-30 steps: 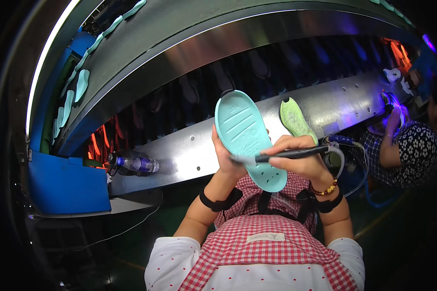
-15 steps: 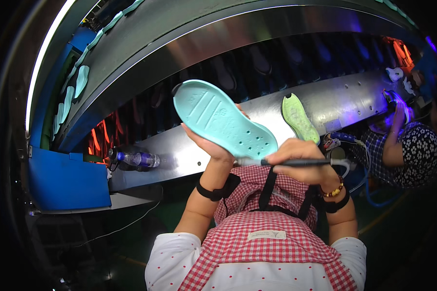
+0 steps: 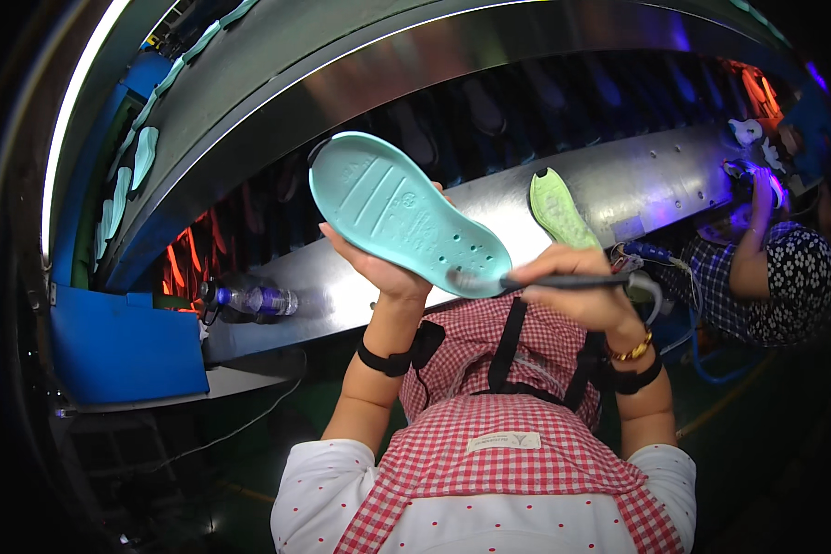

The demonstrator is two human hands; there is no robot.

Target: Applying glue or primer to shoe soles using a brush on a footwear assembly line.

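One turquoise sole (image 3: 406, 212) in work, prob. mid-pass: it's up in the air just off centre toward 12 o'clock, above the near edge of the metal ledge (image 3: 656, 175), wide end w/ black tab toward 10, holed heel toward 4. L hand (image 3: 379, 268) cradles it from below at its 7 o'clock side; thumb by the near rim, a few fingertips peeking past the far rim, the rest hidden, so can't tell if those are spread or together. R hand (image 3: 577, 286) comes in from 4, thumb & fingers pinching the dark handle of a brush (image 3: 572, 282), its tip pointing to 9, over the heel's near rim. Tip's blurred; can't tell if it's touching.

Progress, as far as it shows: the heel edge is getting attention now; can't confirm how much of the rim or upper face is done, as no clear wet/dry border shows. Sole's not yet set down, so this pc. looks unfinished. A green sole (image 3: 561, 210) lies on the ledge at approx. 2, untouched by either hand; done or waiting, can't tell. More turquoise soles (image 3: 145, 157) sit at 10, along the belt (image 3: 360, 37), status unknown. Also: bottle (image 3: 258, 301) on its side btwn 8 & 9, co-worker (image 3: 794, 286) at 3.
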